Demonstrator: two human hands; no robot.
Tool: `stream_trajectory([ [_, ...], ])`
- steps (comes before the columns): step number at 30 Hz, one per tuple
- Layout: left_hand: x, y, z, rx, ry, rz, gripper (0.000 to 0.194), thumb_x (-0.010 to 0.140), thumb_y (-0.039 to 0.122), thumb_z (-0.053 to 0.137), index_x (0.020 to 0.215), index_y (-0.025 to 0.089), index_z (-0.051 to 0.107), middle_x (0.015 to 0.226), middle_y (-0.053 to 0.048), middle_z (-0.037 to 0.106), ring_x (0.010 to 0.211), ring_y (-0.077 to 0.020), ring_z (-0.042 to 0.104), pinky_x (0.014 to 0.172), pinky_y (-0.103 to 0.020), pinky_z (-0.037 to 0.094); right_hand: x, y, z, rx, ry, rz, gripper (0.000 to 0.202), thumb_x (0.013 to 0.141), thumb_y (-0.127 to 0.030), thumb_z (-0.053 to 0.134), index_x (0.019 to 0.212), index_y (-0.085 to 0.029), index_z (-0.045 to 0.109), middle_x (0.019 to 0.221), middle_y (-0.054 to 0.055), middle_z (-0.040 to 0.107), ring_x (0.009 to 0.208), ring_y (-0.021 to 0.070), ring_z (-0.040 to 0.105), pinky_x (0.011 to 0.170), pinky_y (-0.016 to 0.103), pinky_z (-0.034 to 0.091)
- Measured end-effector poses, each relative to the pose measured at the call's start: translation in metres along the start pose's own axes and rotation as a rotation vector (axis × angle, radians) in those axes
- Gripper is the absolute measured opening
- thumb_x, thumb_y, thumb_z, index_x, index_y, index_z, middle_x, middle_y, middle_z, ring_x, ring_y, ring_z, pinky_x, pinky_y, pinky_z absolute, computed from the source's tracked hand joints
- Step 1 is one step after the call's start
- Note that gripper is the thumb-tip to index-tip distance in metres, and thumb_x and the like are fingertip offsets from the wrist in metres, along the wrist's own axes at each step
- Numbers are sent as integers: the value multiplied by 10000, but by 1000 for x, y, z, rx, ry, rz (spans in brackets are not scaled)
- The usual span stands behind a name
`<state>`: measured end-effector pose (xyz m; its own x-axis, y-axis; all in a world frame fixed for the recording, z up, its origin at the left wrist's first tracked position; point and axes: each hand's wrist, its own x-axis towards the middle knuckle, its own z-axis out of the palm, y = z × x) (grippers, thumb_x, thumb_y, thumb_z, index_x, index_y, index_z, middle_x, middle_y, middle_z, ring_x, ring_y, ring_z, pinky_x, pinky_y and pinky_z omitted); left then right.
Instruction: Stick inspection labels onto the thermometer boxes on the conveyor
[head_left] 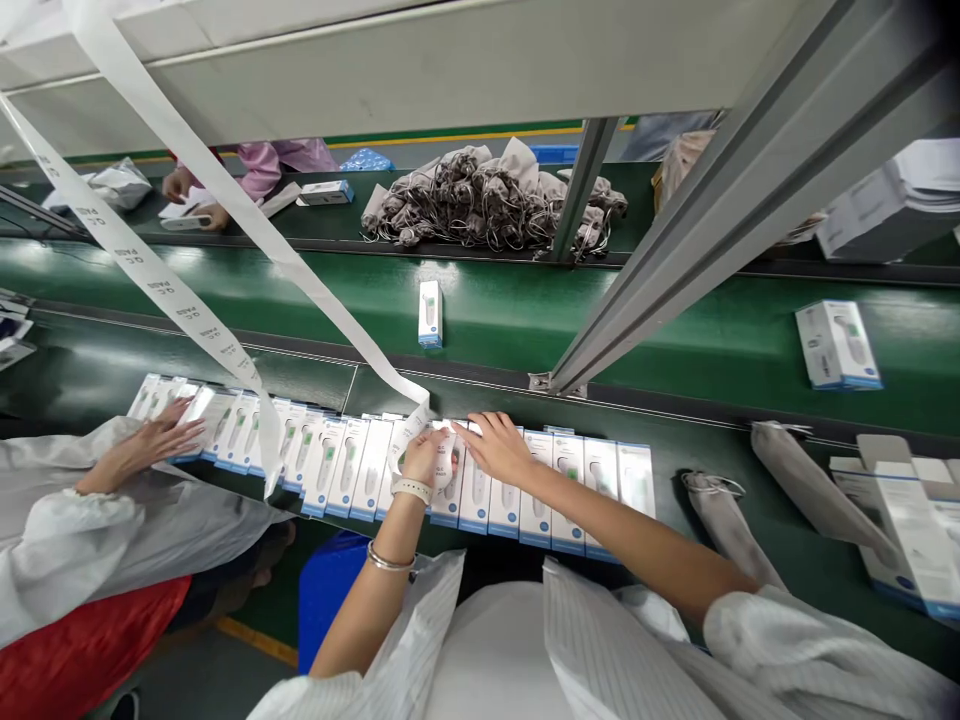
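Note:
A long row of white and blue boxes (536,500), each printed with a picture of a device, lies side by side along the bench edge. My left hand (421,462) is closed on the end of a white strip of printed stickers (409,425) over the middle of the row. Close to its right, my right hand (499,448) rests on the upper ends of the boxes with fingers stretched out, its index fingertip near my left fingers. Whether a loose sticker lies under that fingertip, I cannot tell.
A co-worker's hand (154,440) touches the row's left end. Beyond, a green conveyor (322,290) carries a small box (430,313) and a larger one (838,345). Grey drawstring pouches (480,195) are heaped behind it. A metal post (675,230) slants down at right.

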<state>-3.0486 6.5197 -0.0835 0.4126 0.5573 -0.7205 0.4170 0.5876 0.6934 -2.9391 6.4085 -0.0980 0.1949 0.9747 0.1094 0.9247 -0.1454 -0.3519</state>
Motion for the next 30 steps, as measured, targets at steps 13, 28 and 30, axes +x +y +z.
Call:
stream_trajectory([
  [13,-20,4,-2,-48,-96,224,283,718,450,569,701,174,512,509,18,521,435,-122,509,448,-251,423,30,20,-13,434,-30,154,352,836,-456,447,1059,-229,598,1059,84,546,1016,240,445,853,391,340],
  [28,-50,7,34,296,-141,730,228,769,406,523,801,181,542,767,-34,553,745,-159,516,702,-249,417,-29,-33,-34,832,458,439,184,862,-344,386,749,-208,436,692,-14,487,650,132,475,614,256,381],
  [30,-45,5,35,310,-147,703,242,773,415,512,714,180,514,672,-4,510,655,-133,477,637,-228,398,-30,-29,-33,778,414,423,177,862,-346,387,764,-207,433,708,-8,494,666,138,480,617,256,378],
])
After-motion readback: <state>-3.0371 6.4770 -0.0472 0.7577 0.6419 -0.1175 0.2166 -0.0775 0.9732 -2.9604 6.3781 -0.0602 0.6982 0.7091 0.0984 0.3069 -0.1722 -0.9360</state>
